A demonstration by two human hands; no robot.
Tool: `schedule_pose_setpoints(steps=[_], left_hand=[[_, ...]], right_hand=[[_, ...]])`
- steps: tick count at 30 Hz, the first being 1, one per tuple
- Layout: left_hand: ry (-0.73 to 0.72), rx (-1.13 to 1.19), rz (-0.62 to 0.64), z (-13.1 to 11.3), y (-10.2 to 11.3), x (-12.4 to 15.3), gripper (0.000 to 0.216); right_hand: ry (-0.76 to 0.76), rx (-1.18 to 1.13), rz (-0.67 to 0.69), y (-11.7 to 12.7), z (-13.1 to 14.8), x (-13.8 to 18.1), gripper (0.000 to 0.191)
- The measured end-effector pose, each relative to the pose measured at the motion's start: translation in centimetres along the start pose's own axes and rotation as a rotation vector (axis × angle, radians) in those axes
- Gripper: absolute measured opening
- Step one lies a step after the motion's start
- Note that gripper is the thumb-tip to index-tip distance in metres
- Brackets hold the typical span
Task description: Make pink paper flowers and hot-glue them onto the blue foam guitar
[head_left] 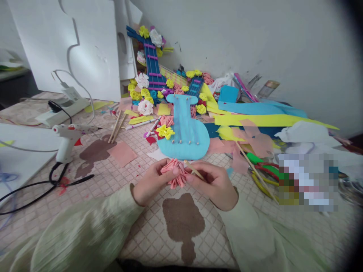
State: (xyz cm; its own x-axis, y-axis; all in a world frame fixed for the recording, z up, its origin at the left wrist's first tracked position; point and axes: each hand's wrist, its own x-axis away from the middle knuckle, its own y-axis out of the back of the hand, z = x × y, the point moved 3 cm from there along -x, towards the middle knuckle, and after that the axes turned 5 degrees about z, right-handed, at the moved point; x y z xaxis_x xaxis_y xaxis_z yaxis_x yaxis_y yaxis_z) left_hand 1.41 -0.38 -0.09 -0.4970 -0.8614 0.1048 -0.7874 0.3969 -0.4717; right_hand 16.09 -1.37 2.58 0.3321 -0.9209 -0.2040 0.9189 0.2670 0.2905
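Observation:
A pink crepe-paper flower (176,177) is pinched in my left hand (151,181), its pleated petals fanning out between my two hands. My right hand (217,184) grips a thin wooden stick (194,169), whose blunt end points toward the flower; its fingertips also reach the flower's right edge. Just beyond my hands lies a light-blue guitar-shaped cutout (184,130) with small pegs and strings along it. A yellow paper flower (165,132) rests against its left side.
A white glue gun (68,138) stands at left with its black cord trailing across the table. Behind it is a power strip (64,107). Paper flowers (145,107) and a dark-blue guitar neck (154,64) pile up at the back. Scissors (265,175) lie at right beside paper strips.

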Motion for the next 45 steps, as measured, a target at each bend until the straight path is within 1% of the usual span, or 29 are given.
schedule_pose_setpoints(steps=[5,7,9,12,15,17,20,24,30,32,39,41,45], left_hand=[[-0.038,-0.008,-0.009,-0.2,-0.2,0.0,0.029],[-0.091,-0.018,-0.028,-0.2,-0.1,0.0,0.034],[-0.177,-0.061,-0.027,-0.4,0.0,0.1,0.038],[-0.306,-0.187,0.022,-0.6,-0.1,0.3,0.027],[-0.398,-0.302,0.077,-1.0,-0.4,0.6,0.015],[-0.449,-0.361,0.08,-1.2,-0.5,0.8,0.012],[-0.508,-0.411,0.051,-1.3,-0.4,1.1,0.014],[-0.519,-0.469,0.032,-1.1,-0.1,1.3,0.011],[-0.507,-0.561,0.059,-1.2,0.0,1.2,0.011],[-0.51,-0.605,0.059,-1.2,0.0,1.3,0.012],[-0.541,-0.82,0.019,-1.4,0.0,1.4,0.012],[-0.549,-0.838,0.016,-1.5,-0.1,1.4,0.013],[-0.542,-0.8,0.014,-1.4,-0.2,1.5,0.017]], right_hand=[[0.079,0.083,-0.009,0.0,-0.2,0.0,0.012],[0.143,0.154,-0.012,0.0,-0.1,0.0,0.012],[0.204,0.221,-0.01,-0.1,0.0,0.0,0.013],[0.248,0.271,-0.014,-0.2,0.1,0.1,0.014],[0.288,0.299,-0.035,-0.2,0.3,0.2,0.015],[0.324,0.329,-0.048,-0.2,0.4,0.4,0.016],[0.377,0.368,-0.071,-0.3,0.7,0.7,0.018],[0.386,0.378,-0.078,-0.5,0.8,0.7,0.019],[0.276,0.311,-0.062,-0.4,0.6,0.6,0.014],[0.266,0.317,-0.07,-0.4,0.5,0.7,0.015],[0.435,0.465,-0.133,-0.7,0.7,0.9,0.017],[0.452,0.503,-0.135,-0.7,0.7,0.9,0.016],[0.461,0.526,-0.112,-0.8,0.7,0.9,0.016]])
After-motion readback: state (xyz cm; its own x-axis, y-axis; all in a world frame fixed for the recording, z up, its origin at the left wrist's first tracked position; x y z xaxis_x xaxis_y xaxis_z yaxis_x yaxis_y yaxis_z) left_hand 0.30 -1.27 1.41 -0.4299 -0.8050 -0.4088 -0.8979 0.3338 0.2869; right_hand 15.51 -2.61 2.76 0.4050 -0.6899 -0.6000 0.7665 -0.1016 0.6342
